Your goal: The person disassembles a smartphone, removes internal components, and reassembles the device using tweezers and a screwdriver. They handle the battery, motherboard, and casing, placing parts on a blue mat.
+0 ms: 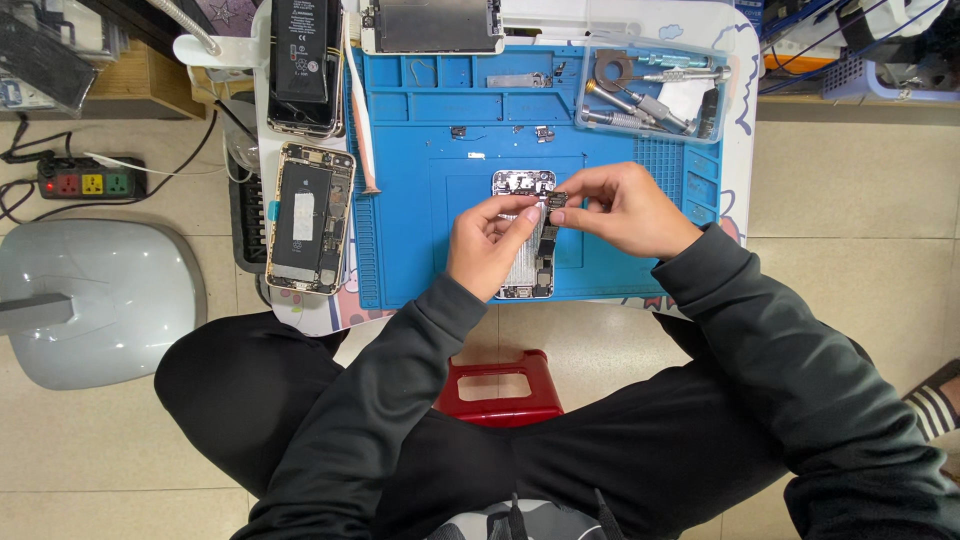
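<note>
Hands meet over a blue work mat, seen from above by the person wearing the camera. Nearest the viewer are dark trousers, dark sleeves and a red stool (497,388) between the knees.

Both hands pinch one small dark part (556,200), held in the air. The left hand (487,240) closes thumb and forefinger on it from the near left; the right hand (625,208) grips it from the right with its fingertips. What exactly the part is cannot be told at this size.

Directly beneath the grip lies an opened phone shell (525,240), silver, with its insides showing, flat on the blue mat (410,150). Judging by this, the phone is well into being taken apart or refitted: the shell is open, one part is lifted off it, and other pieces remain inside.

Left of the grip, just off the mat's edge, a second opened phone (308,218) lies with its battery exposed. Beyond the grip, a few tiny loose bits (545,132) sit on the mat. Farther right of them is a clear tray (650,90) of metal tools. Farthest away, at the table's back edge, rest a dark phone body (304,65) and a detached screen panel (432,25). A power strip (92,182) lies on the floor far to the left.
</note>
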